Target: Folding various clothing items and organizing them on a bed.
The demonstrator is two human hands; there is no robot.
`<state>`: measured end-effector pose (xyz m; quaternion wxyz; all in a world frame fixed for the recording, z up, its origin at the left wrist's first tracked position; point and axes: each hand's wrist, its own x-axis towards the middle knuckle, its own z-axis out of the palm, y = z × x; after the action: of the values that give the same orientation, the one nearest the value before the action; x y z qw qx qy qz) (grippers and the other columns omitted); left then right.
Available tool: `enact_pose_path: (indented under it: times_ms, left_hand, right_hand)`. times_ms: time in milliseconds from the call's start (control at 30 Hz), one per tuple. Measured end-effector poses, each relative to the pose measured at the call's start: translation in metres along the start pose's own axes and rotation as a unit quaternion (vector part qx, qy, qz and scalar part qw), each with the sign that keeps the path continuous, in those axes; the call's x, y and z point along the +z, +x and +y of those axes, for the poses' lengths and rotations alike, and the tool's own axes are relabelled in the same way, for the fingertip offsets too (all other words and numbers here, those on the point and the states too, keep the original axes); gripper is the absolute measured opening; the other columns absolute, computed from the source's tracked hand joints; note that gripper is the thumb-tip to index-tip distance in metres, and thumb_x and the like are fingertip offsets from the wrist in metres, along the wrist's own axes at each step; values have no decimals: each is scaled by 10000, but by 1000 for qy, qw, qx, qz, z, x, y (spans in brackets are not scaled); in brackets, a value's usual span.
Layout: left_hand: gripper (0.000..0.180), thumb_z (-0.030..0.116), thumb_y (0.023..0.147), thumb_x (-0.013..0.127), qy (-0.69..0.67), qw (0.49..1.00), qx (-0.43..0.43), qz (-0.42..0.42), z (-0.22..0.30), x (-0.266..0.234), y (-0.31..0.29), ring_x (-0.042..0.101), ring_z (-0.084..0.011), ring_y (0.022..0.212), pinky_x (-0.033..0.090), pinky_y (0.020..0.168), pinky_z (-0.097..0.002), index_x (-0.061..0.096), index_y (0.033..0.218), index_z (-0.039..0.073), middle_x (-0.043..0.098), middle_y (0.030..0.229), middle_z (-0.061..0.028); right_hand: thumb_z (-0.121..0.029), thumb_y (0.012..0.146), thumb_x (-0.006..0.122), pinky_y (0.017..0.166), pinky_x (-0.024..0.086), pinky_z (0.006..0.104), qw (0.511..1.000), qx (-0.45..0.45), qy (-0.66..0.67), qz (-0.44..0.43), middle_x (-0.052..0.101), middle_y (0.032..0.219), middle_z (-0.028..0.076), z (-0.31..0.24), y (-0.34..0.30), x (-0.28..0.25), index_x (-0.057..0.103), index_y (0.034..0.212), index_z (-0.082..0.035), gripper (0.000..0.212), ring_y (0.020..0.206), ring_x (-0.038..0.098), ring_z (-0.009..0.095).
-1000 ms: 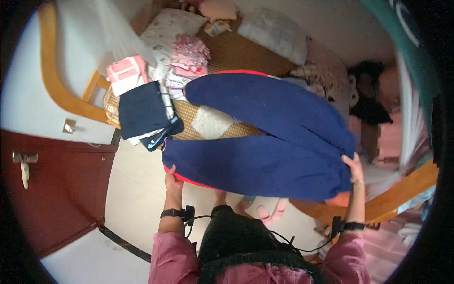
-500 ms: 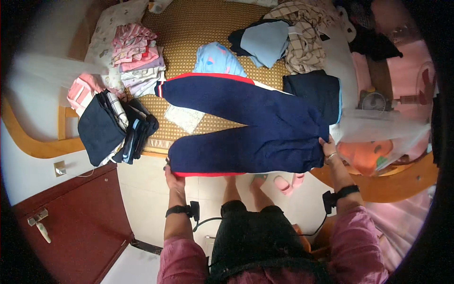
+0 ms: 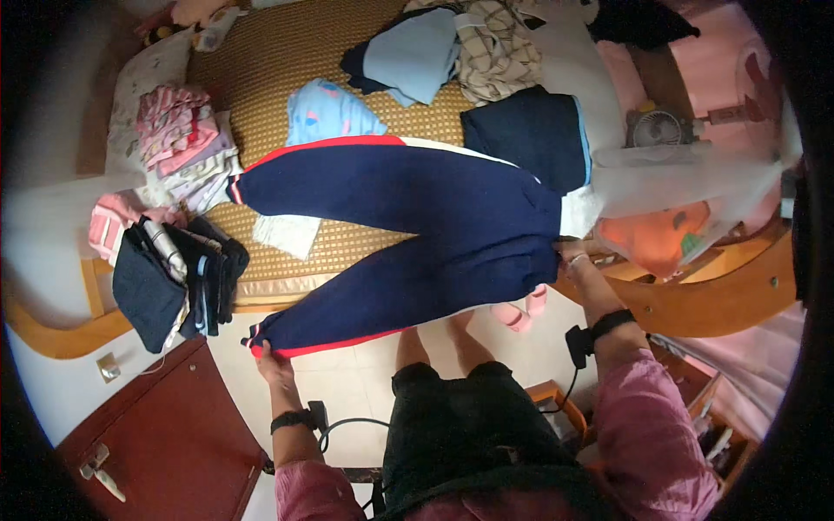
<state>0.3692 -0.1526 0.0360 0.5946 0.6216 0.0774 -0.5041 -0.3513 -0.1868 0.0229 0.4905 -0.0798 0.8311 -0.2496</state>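
Navy trousers (image 3: 452, 217) with red and white side stripes lie stretched sideways across the near side of the bed, waist to the right and cuffs to the left. The lower leg hangs past the bed's front edge. My left hand (image 3: 276, 372) is closed on the hem of that near leg. At the waistband's near corner, my right hand (image 3: 573, 255) grips the trousers, with a bracelet on the wrist. Just beyond the trousers are a light blue patterned cloth (image 3: 330, 113) and a folded dark garment with blue edging (image 3: 530, 139). A small white cloth (image 3: 291, 234) shows between the cuffs.
Folded dark clothes (image 3: 156, 286) and a pink-and-white pile (image 3: 187, 143) are stacked at left. Light blue (image 3: 413, 56) and plaid clothes (image 3: 495, 56) lie at the far side. A small fan (image 3: 656, 130) and orange bag (image 3: 656, 236) are at right. Pink slippers (image 3: 512, 315) rest on the floor.
My left hand has drawn the near trouser leg left and toward me, straightening it out to its cuff. My right hand keeps its grip at the waist. The whole view has shifted.
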Motion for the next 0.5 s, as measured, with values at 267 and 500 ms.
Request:
enact_pose_path:
  times_ms: [267, 500]
  left_hand:
    - [432, 350, 910, 453, 32, 999, -33, 20, 7, 9, 3, 492, -258, 1137, 373, 984, -421, 470, 1243, 76, 526, 1231, -96]
    - [362, 168, 851, 503, 27, 997, -60, -28, 11, -34, 25, 535, -266, 1087, 407, 969, -421, 505, 1191, 43, 560, 1182, -117]
  right_hand:
    - [-491, 705, 702, 742, 457, 394, 997, 26, 22, 69, 525, 1164, 104, 32, -18, 51, 459, 1218, -27, 734, 980, 520, 248]
    - [-374, 671, 769, 737, 443, 315, 973, 57, 222, -22, 604, 958, 21, 81, -42, 78, 551, 1054, -121, 509, 910, 549, 175]
